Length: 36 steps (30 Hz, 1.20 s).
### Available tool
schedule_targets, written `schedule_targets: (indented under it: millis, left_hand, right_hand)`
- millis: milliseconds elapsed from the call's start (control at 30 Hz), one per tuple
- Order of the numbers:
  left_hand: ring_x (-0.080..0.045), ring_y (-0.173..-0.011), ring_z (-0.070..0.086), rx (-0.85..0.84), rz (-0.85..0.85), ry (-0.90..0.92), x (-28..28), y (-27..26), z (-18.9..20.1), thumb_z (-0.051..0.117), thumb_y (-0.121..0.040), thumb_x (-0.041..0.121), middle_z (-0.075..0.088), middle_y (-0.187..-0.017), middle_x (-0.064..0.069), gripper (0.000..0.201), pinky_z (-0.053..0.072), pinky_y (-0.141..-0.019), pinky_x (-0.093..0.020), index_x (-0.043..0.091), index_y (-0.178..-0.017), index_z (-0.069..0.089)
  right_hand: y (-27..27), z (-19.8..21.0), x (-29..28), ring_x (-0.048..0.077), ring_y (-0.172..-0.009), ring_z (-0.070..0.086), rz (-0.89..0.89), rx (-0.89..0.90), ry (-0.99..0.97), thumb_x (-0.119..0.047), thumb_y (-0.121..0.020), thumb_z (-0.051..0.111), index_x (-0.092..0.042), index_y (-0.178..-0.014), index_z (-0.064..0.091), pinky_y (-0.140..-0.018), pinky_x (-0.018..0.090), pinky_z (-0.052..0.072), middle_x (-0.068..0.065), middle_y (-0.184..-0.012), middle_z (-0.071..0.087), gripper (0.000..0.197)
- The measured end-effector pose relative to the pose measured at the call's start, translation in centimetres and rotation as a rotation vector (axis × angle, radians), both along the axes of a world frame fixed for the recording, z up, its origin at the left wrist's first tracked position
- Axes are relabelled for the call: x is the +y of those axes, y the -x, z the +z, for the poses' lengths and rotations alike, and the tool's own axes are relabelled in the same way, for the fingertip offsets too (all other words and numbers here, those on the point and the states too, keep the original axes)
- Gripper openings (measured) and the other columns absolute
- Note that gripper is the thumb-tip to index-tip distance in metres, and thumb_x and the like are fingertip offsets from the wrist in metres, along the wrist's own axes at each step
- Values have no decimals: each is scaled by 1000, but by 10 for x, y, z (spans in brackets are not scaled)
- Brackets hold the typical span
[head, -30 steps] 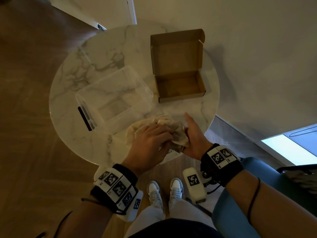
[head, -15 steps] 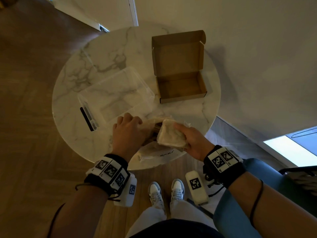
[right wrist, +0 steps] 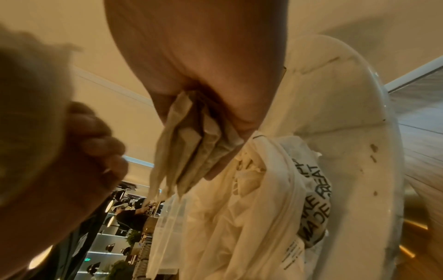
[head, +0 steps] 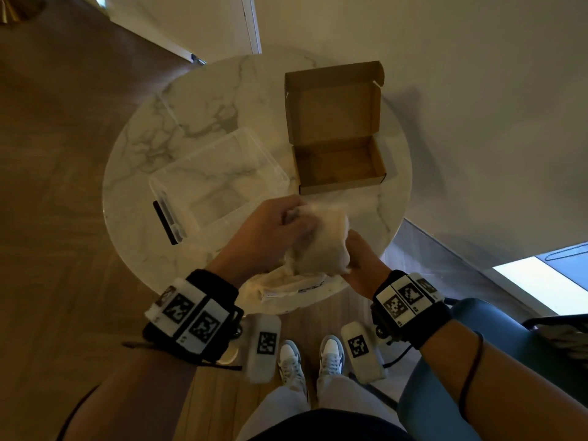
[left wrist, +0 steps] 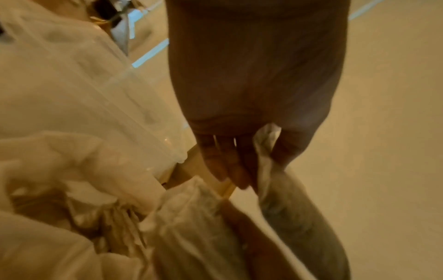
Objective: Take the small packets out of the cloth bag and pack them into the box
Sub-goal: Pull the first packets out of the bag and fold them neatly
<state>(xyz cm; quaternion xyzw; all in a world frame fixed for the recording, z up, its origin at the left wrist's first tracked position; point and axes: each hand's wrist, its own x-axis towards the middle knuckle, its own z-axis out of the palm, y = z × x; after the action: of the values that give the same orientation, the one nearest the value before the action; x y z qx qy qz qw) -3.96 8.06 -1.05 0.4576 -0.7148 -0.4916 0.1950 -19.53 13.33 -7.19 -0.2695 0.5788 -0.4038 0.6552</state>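
Observation:
Above the near edge of the round marble table (head: 143, 198), both hands hold a pale bundle of small packets (head: 318, 246). My right hand (head: 353, 253) grips its lower right side, and the right wrist view shows several thin packets (right wrist: 189, 151) fanned out of that fist (right wrist: 203, 123). My left hand (head: 296, 214) pinches the bundle's top left corner, where a strip of the pale wrapping (left wrist: 266, 151) shows between thumb and fingers (left wrist: 230, 166). The cream cloth bag (head: 286, 286) lies slack on the table under the hands, its printed lettering (right wrist: 314, 204) showing. The open cardboard box (head: 337, 163) stands beyond, lid up.
A clear plastic tub (head: 216, 179) with a black latch sits left of the box, close to my left hand. A wall runs along the table's right side. A blue chair (head: 496, 361) stands at the lower right, and wooden floor lies to the left.
My right hand lifted the packet bundle up out of the cloth bag. My left hand let go of the bag and rose to pinch the bundle's top. The bag now lies slack.

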Motion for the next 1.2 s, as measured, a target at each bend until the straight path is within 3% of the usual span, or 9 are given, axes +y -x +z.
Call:
schedule_targets:
  millis: [133, 267, 500, 567, 667, 800, 967, 1100, 1200]
  left_hand:
    - [0, -57, 49, -190, -20, 152, -2, 6, -14, 62, -92, 25, 53, -65, 11, 15, 34, -52, -11, 20, -78, 61]
    - [-6, -73, 54, -190, 7, 230, -6, 9, -16, 63, -91, 29, 59, -80, 6, 14, 38, -62, -18, 16, -86, 64]
    - [-5, -69, 54, -159, 287, 223, -18, 5, -23, 63, -90, 22, 62, -77, 6, 10, 40, -58, -12, 20, -81, 62]
    - [-13, -73, 58, -349, 321, 118, -28, -12, -33, 64, -89, 23, 64, -78, 0, 14, 42, -60, -21, 14, -78, 62]
    - [-26, -77, 64, -701, 119, -109, -31, -29, -51, 64, -87, 31, 69, -80, -10, 24, 49, -66, -35, 9, -79, 66]
    - [-22, -76, 62, -923, 22, 1, -16, -16, -69, 56, -90, 39, 66, -87, -4, 25, 48, -61, -30, 14, -88, 64]
    - [-23, -83, 61, -973, 12, 134, -5, 3, -94, 49, -94, 40, 60, -87, -2, 29, 44, -66, -31, 15, -86, 61]
    - [-24, -91, 65, -995, -8, 199, -7, 2, -106, 44, -97, 27, 67, -100, -5, 26, 46, -69, -32, 14, -98, 66]
    - [-25, -75, 61, -917, 57, 238, -10, -1, -93, 43, -95, 21, 59, -81, -3, 23, 46, -61, -33, 14, -93, 64]
  right_hand:
    - [-3, 5, -3, 23, -98, 61, -91, -131, -27, -22, -103, 29, 4, -133, 45, -91, 34, 45, 23, -133, 53, 42]
    - [1, 6, -2, 28, -115, 61, -103, -361, -2, -62, -87, 23, -9, -126, 56, -99, 43, 49, 16, -125, 63, 73]
    - [1, 0, -5, 22, -100, 68, -83, -61, 113, -19, -94, 55, -16, -104, 66, -83, 31, 57, 8, -105, 72, 15]
    - [6, -6, -6, 24, -104, 66, -115, 0, 94, -21, -94, 56, -16, -104, 65, -89, 38, 56, 11, -109, 70, 14]
    - [12, -15, -6, 25, -107, 64, -145, 89, 43, -25, -92, 59, -13, -112, 64, -95, 46, 52, 14, -114, 68, 23]
    - [15, -20, -2, 23, -110, 62, -133, 141, 34, -26, -92, 58, -13, -119, 61, -97, 43, 51, 10, -117, 66, 30]
    - [15, -16, 1, 14, -103, 62, -86, 189, 57, -27, -94, 55, -15, -119, 60, -82, 24, 53, 4, -113, 65, 28]
    - [19, -18, 2, 20, -110, 62, -75, 195, 53, -27, -94, 55, -11, -124, 59, -93, 36, 53, 8, -119, 65, 34]
    - [21, -21, 2, 21, -111, 61, -85, 215, 39, -29, -94, 56, -12, -124, 59, -96, 40, 51, 8, -120, 65, 34]
